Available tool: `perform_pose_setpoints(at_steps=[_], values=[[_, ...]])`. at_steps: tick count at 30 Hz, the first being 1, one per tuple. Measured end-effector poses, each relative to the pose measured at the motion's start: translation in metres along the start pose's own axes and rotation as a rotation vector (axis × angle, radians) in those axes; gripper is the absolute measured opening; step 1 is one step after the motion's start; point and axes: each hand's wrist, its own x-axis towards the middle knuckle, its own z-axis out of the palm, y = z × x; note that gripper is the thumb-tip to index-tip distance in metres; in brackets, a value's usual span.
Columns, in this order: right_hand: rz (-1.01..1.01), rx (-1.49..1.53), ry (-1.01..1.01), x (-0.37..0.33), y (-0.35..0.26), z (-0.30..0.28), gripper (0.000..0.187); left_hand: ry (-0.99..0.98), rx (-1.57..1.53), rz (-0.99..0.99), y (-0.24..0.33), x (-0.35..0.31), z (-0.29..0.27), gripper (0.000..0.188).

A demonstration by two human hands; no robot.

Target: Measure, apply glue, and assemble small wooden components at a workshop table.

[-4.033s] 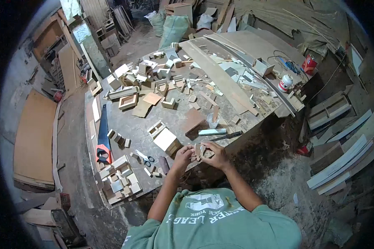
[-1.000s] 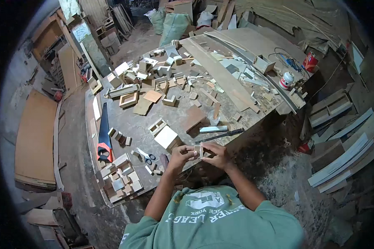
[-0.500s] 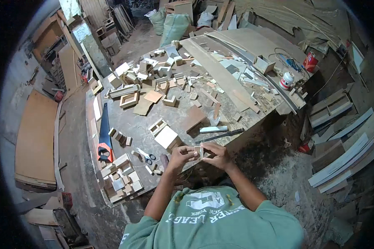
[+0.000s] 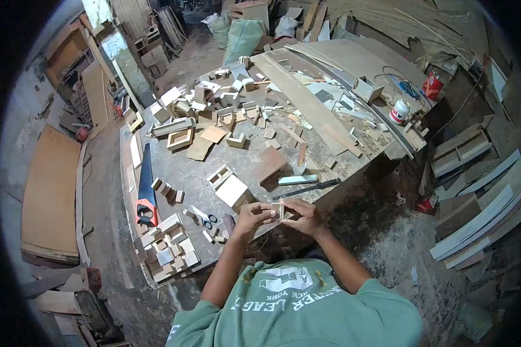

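A small pale wooden block (image 4: 278, 211) is pinched between both my hands, just off the near edge of the worktable. My left hand (image 4: 253, 219) grips its left side with thumb and fingertips. On its other side my right hand (image 4: 304, 216) closes in with thumb and forefinger. The fingers cover much of the block, and whether it is one piece or several cannot be made out. Beyond my hands lie a dark flat metal tool (image 4: 307, 189) and a pale blue-topped strip (image 4: 297, 180). A small wooden box (image 4: 233, 191) stands beyond my left hand.
Scissors (image 4: 204, 217) and an orange-handled handsaw (image 4: 146, 191) lie on the worktable (image 4: 200, 191) to the left. A tray (image 4: 195, 261) of small wood pieces sits at its near left corner. Cut wood parts crowd the far side. A white bottle (image 4: 399, 112) stands at right.
My hands stay in nearly the same place. The small block between them appears slightly turned, with more of its face showing.
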Motion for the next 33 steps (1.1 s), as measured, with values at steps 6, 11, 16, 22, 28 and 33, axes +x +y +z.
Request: perform_pose_setpoints(at_steps=[6, 11, 16, 22, 28, 33], values=[[0.002, -0.004, 0.013, -0.002, 0.002, 0.001, 0.058, 0.006, 0.044, -0.003, 0.005, -0.003, 0.003, 0.022], [-0.012, -0.003, 0.013, 0.001, -0.004, -0.002, 0.058, -0.003, 0.042, -0.007, 0.002, -0.001, 0.000, 0.023], [-0.007, 0.022, 0.006, 0.001, -0.003, -0.003, 0.058, -0.014, 0.022, 0.004, 0.001, 0.002, -0.001, 0.023], [0.004, 0.040, -0.028, 0.002, -0.001, -0.007, 0.057, -0.031, 0.055, 0.009, 0.011, -0.006, 0.005, 0.025], [0.055, 0.019, 0.013, 0.002, -0.010, -0.016, 0.060, 0.028, -0.029, 0.022, 0.013, -0.006, 0.013, 0.029], [0.047, 0.074, 0.073, 0.002, -0.010, -0.006, 0.061, -0.183, -0.395, -0.019, -0.006, -0.003, 0.013, 0.033]])
